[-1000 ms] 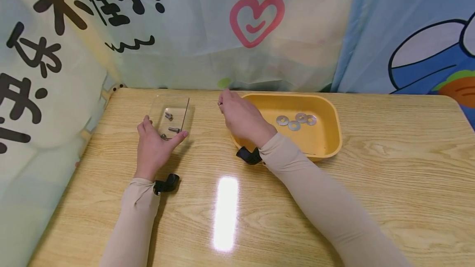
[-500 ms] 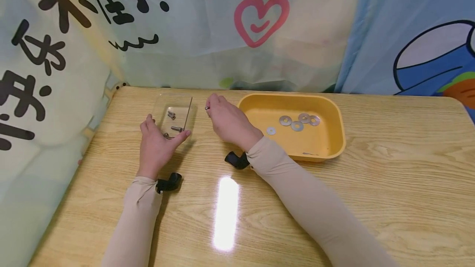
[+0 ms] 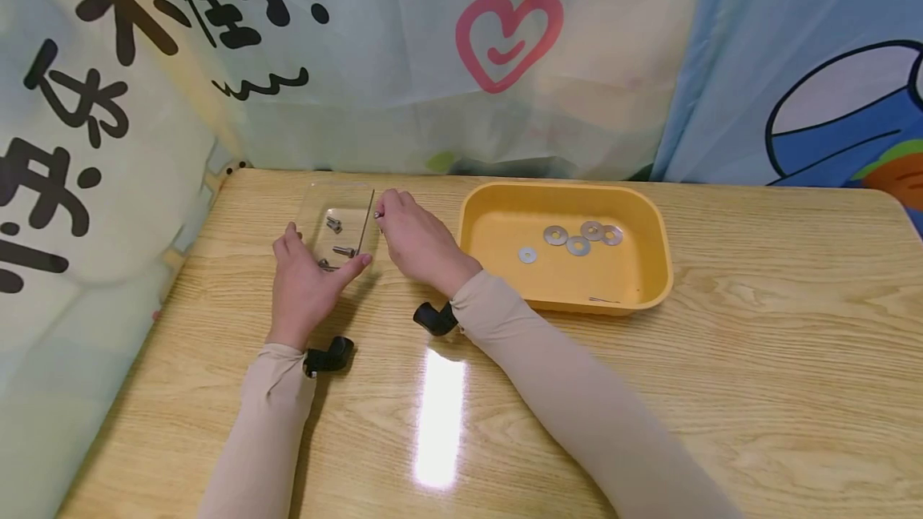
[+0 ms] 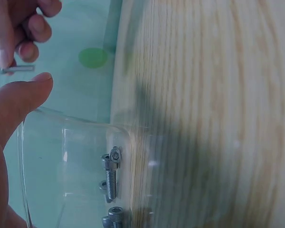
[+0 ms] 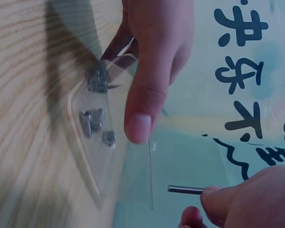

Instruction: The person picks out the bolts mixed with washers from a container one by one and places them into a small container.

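A clear plastic box (image 3: pixel 351 219) stands at the left of the table. My left hand (image 3: pixel 301 295) grips its near end, thumb on the right side and fingers on the left. Several metal bolts (image 4: pixel 111 178) lie on the bottom of the box, in small groups. Just off the box's right rim is my right hand (image 3: pixel 421 243), which pinches one bolt (image 4: pixel 21 69) between thumb and fingers. In the right wrist view the shank of that bolt (image 5: pixel 184 189) points toward the box, while its head is hidden by the fingers.
A yellow tray (image 3: pixel 659 263) stands to the right of my right hand. In it lie several flat washers (image 3: pixel 578 246), one smaller washer (image 3: pixel 527 255) apart from them, and a thin dark piece (image 3: pixel 603 300). A printed cloth (image 3: pixel 375 118) hangs behind the table.
My right hand has moved left from over the tray to the box's right rim, with the bolt in it. The smaller washer has come into view. The left hand keeps its grip.
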`<state>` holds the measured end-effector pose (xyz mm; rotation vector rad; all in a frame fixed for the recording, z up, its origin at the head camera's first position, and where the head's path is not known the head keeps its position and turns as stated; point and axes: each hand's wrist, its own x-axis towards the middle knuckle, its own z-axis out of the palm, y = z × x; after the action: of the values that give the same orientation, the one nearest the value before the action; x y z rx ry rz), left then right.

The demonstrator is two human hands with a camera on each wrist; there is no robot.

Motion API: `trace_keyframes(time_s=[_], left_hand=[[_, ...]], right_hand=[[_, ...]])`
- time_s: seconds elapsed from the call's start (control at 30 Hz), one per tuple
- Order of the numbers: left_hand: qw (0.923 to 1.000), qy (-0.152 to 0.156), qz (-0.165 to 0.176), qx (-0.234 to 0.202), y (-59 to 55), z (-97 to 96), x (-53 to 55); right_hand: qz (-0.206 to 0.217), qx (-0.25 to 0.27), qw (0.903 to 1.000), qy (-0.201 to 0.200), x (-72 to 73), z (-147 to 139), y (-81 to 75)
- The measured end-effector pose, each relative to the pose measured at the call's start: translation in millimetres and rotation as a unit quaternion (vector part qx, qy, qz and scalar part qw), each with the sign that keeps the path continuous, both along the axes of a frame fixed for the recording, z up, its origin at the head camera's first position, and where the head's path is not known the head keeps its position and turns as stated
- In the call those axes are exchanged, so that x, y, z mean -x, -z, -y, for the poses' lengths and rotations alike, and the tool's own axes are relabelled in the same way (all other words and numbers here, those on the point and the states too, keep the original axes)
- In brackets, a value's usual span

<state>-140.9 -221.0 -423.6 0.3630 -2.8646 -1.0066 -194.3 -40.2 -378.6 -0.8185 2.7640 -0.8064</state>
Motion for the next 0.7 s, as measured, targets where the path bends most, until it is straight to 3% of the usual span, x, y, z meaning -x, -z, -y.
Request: trace_keyframes(time_s=[0.7], left_hand=[[0.9999, -0.007, 0.008, 0.005, -2.5, -2.2, -0.4]], right_hand=[[0.001, 0.056, 0.9984, -0.008, -3.0, 33.5, 14.1]])
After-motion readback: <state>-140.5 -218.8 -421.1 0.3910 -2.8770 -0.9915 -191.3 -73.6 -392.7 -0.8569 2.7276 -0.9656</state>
